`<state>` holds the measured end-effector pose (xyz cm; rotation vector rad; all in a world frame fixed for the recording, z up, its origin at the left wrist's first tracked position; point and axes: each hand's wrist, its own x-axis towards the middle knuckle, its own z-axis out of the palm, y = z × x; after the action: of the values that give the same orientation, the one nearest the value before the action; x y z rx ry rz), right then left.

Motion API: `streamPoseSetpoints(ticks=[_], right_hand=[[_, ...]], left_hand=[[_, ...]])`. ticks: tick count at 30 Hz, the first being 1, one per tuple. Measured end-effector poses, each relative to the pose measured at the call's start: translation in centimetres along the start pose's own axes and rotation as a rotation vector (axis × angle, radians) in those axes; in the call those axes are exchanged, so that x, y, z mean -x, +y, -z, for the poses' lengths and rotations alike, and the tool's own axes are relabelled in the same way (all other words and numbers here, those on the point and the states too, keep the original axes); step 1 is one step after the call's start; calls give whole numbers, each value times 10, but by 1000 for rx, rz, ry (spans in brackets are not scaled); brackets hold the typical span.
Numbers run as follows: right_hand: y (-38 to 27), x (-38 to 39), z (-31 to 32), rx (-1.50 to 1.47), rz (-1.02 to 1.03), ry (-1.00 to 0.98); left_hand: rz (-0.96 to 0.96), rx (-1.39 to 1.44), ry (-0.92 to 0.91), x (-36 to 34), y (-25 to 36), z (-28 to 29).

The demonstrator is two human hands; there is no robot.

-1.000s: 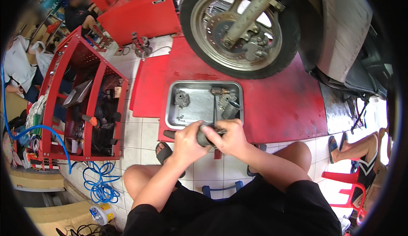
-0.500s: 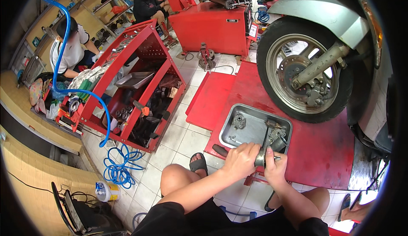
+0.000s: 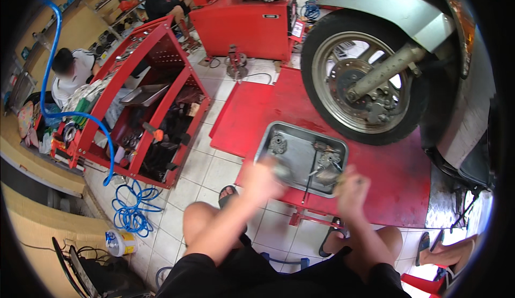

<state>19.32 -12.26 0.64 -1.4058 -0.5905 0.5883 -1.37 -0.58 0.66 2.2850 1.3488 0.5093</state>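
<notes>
My left hand (image 3: pixel 260 184) is closed and blurred by motion, over the left front rim of a grey metal tray (image 3: pixel 257 153). It grips a rounded metal piece (image 3: pixel 280 170), too smeared to name. My right hand (image 3: pixel 352 190) is closed at the tray's right front corner; whatever its fingers hold cannot be made out. In the tray lie a round cast metal part (image 3: pixel 278 143) at the far left and another metal part (image 3: pixel 328 161) on the right. A thin dark rod (image 3: pixel 310 177) leans over the near rim.
The tray rests on a red platform (image 3: pixel 397 185) beside a motorbike's front wheel (image 3: pixel 316 83). On the left stand a red tool cart (image 3: pixel 185 91), a coiled blue hose (image 3: pixel 131 212) and a white bucket (image 3: pixel 120 243). A person in white (image 3: pixel 70 83) sits behind the cart.
My hands have come apart: the left has swung left with the metal piece, while the right stays near the tray's right corner. The whole view has shifted slightly.
</notes>
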Motion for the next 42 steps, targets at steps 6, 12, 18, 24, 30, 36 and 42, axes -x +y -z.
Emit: streamPoseSetpoints(ticks=[6, 12, 18, 24, 30, 36, 42], right_hand=[[-51, -73, 87, -532, 1, 215], [-25, -38, 45, -182, -40, -46], [-3, -24, 10, 526, 83, -498], [64, -52, -54, 926, 31, -478], [113, -64, -109, 862, -180, -276], [145, -56, -123, 715, -329, -209], [144, -63, -111, 653, -243, -477]], left_hand=[[-93, 323, 444, -10, -36, 59], [-462, 493, 444, -2, -24, 39], [-413, 542, 447, -5, -6, 36], [-182, 646, 489, -26, 2, 35], [-45, 905, 535, -43, -15, 37], [235, 1167, 443, -43, -20, 51], [234, 1206, 434, -39, -25, 53]])
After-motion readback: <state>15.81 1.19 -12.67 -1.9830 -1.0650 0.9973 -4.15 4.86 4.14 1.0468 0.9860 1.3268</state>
